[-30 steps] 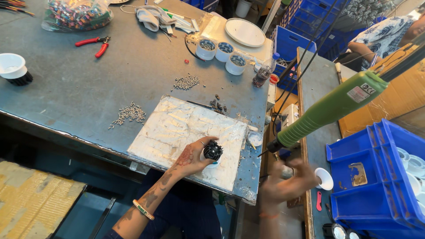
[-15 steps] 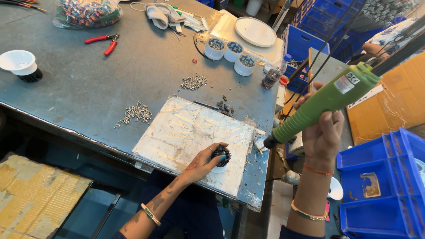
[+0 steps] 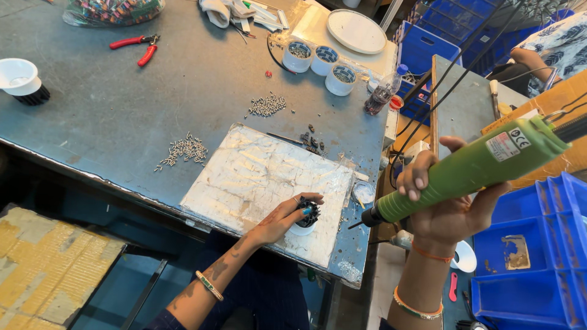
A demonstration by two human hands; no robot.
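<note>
My left hand (image 3: 282,215) rests on a small black finned part with a white base (image 3: 306,219), holding it down on a pale taped work mat (image 3: 257,177) near the table's front edge. My right hand (image 3: 449,205) grips a green electric screwdriver (image 3: 471,168), tilted with its tip pointing down-left, off the right side of the table. The tip hangs about a hand's width to the right of the finned part. Black cables run up from the tool's rear end.
Two piles of small screws (image 3: 183,150) (image 3: 266,105) lie on the grey table (image 3: 92,110). White cups (image 3: 318,61), red pliers (image 3: 134,44), a white fixture (image 3: 18,78), a small bottle (image 3: 380,95). Blue bins (image 3: 532,244) stand at right; another person's sleeve (image 3: 550,43) shows far right.
My right hand has brought the green screwdriver up and in toward the table edge. My left hand stays on the finned part. The view has shifted slightly.
</note>
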